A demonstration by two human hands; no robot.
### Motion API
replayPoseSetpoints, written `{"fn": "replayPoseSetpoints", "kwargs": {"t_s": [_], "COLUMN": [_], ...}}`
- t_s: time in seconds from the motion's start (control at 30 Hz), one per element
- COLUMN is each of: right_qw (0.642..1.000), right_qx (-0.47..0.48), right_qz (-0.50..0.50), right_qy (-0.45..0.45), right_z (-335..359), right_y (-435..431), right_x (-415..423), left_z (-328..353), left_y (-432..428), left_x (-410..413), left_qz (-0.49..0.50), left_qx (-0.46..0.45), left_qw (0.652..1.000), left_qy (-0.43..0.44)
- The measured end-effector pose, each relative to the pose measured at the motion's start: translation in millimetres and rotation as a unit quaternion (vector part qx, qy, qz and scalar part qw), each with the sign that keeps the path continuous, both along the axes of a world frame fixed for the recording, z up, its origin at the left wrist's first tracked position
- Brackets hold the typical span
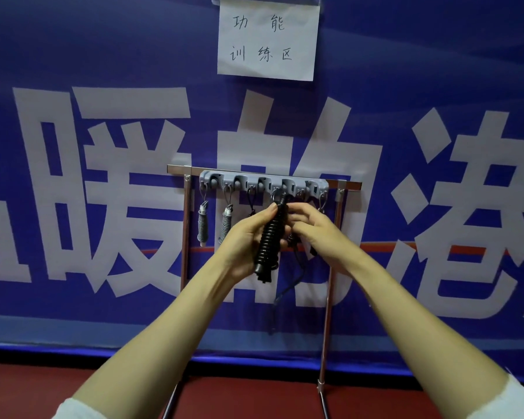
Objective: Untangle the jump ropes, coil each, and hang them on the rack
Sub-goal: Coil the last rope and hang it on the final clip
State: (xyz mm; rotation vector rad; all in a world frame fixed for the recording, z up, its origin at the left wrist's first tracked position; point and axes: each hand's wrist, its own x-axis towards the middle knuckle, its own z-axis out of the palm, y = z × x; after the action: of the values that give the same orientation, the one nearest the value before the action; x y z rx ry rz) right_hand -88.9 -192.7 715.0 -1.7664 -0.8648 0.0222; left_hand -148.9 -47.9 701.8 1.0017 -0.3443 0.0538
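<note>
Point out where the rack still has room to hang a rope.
Free: the rightmost hook, between the right hand and the right post, looks bare. Crowded: two grey coiled ropes fill the left hooks, a black cord hangs on the third, and the left hand and right hand grip the black coiled rope at the fourth.

Paper sheet [268, 39]: "功能训练区"; banner [103, 40]: "暖的港"

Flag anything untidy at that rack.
A black cord tail dangles loose, uncoiled, below the black coiled rope that the left hand grips at the rack. The two grey coiled ropes hang tidy.
</note>
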Motion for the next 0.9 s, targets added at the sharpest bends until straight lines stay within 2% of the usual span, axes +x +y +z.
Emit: {"fn": "replayPoseSetpoints", "kwargs": {"t_s": [0.03,0.23,0.37,0.47,0.53,0.63,0.73,0.8,0.9], "right_qw": [1.000,0.998,0.988,0.980,0.993,0.996,0.986,0.982,0.977], "right_qx": [-0.003,-0.051,-0.097,-0.127,-0.080,0.020,0.070,0.093,0.135], "right_qz": [0.002,-0.021,-0.067,-0.069,-0.050,-0.064,-0.067,-0.067,-0.062], "right_qy": [0.015,-0.023,-0.096,-0.134,-0.075,0.053,0.138,0.149,0.152], "right_z": [-0.8,-6.8,-9.6,-8.8,-5.8,-1.6,-1.0,-0.6,1.6], "right_y": [0.7,4.5,-3.2,-4.3,-1.5,2.6,5.2,5.7,4.4], "right_x": [0.0,-4.0,-6.6,-10.1,-14.3,-16.8,-18.2,-18.2,-19.1], "left_z": [-2.5,-1.9,-3.6,-6.4,-7.4,-11.4,-19.3,-20.8,-18.1], "left_y": [1.5,1.7,5.9,6.8,6.2,6.3,7.0,6.1,9.2], "left_x": [1.1,-5.9,-7.4,-5.3,-2.5,2.9,9.5,11.4,10.7], "left_qz": [0.000,0.051,0.097,0.142,0.188,0.275,0.350,0.374,0.358], "left_qx": [0.008,0.157,0.249,0.247,0.243,0.302,0.406,0.445,0.485], "left_qw": [1.000,0.986,0.962,0.958,0.950,0.908,0.825,0.788,0.760], "left_qy": [-0.004,-0.036,-0.048,-0.042,-0.046,-0.092,-0.176,-0.204,-0.241]}}
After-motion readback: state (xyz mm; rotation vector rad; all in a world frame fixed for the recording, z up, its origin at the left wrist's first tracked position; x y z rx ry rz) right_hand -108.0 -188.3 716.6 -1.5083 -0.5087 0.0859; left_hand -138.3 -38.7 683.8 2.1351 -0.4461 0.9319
